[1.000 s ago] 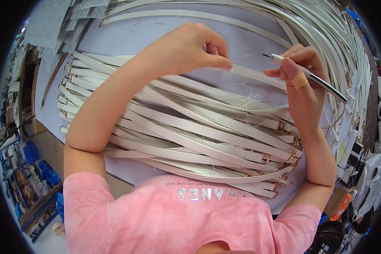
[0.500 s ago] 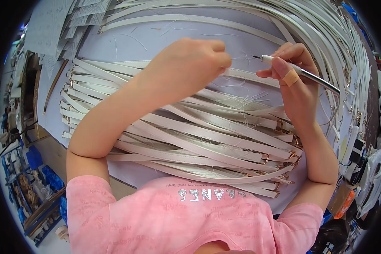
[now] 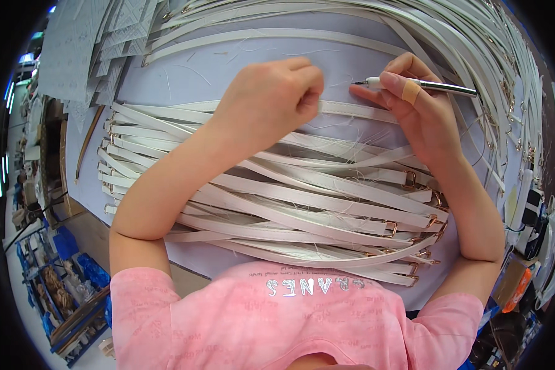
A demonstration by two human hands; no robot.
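My left hand (image 3: 274, 92) is closed in a fist-like pinch above the far edge of the pile. Its fingertips are turned away, so what they hold is hidden. A white strap (image 3: 357, 111) with stitched edges runs out to the right from beneath that hand. Between thumb and fingers, my right hand (image 3: 422, 111) grips a slim pen-shaped tool (image 3: 444, 87), white and silver, with a thin dark tip pointing left toward the left hand. A tan bandage wraps the right thumb. Under both forearms lies a heap of white straps (image 3: 308, 197) with gold-coloured buckles (image 3: 390, 228).
More white straps (image 3: 475, 68) curve around the far and right sides of the pale tabletop (image 3: 185, 74). Loose threads are scattered over it. Grey patterned sheets (image 3: 74, 43) stand stacked at far left. A shelf with blue items (image 3: 68, 277) is at lower left.
The pen-shaped tool has swung closer to level, and its tip has shifted left with my right hand. My left hand has moved slightly left, still closed. The whole view has shifted a little.
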